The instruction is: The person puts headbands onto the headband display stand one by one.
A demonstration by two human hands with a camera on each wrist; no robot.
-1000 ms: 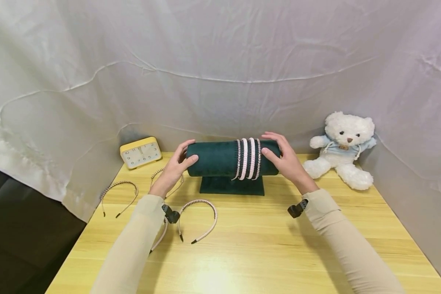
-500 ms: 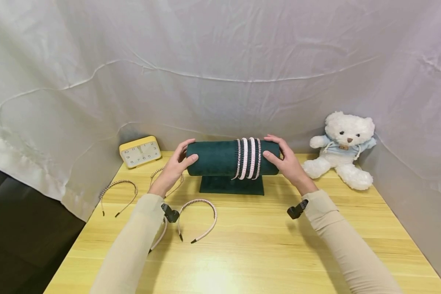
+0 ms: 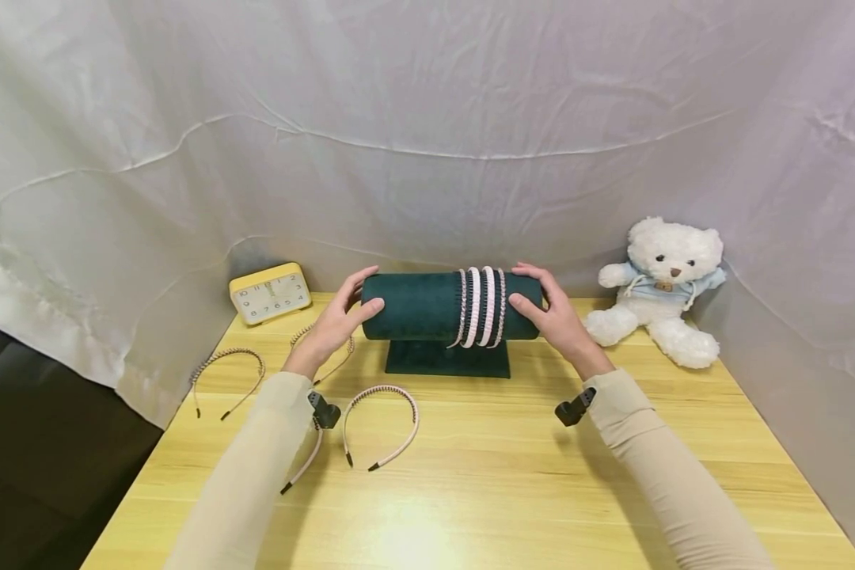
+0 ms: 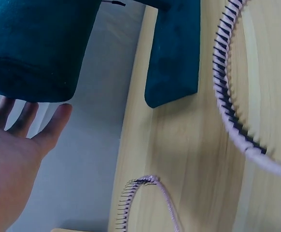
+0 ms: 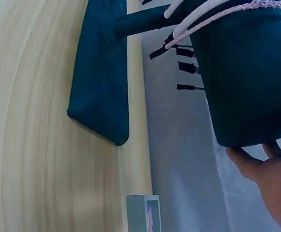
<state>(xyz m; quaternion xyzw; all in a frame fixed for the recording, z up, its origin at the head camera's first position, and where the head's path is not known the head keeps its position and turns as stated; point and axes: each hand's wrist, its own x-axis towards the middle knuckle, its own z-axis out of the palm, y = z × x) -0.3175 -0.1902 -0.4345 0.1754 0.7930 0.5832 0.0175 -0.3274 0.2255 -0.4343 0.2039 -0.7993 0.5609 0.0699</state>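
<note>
A dark green velvet headband display stand [image 3: 416, 309] stands on the wooden table, its padded roll lying crosswise above a flat base [image 3: 449, 362]. Several pink and white headbands [image 3: 475, 309] with dark comb teeth sit side by side round the roll, right of its middle. My left hand [image 3: 333, 323] holds the roll's left end, thumb in front and fingers behind. At the right end, my right hand [image 3: 564, 318] holds it the same way, its thumb close beside the outermost headband. In both wrist views the fingertips meet the roll's end.
Several loose headbands lie at left, one pink headband [image 3: 416, 416] in front of the base and one headband [image 3: 262, 368] farther left. A yellow clock [image 3: 271, 294] stands back left, a white teddy bear [image 3: 673, 289] back right. Grey curtain [image 3: 427, 119] hangs behind.
My right hand has shifted slightly outward along the roll, away from the headbands. The left hand keeps its hold, and the stand stays put.
</note>
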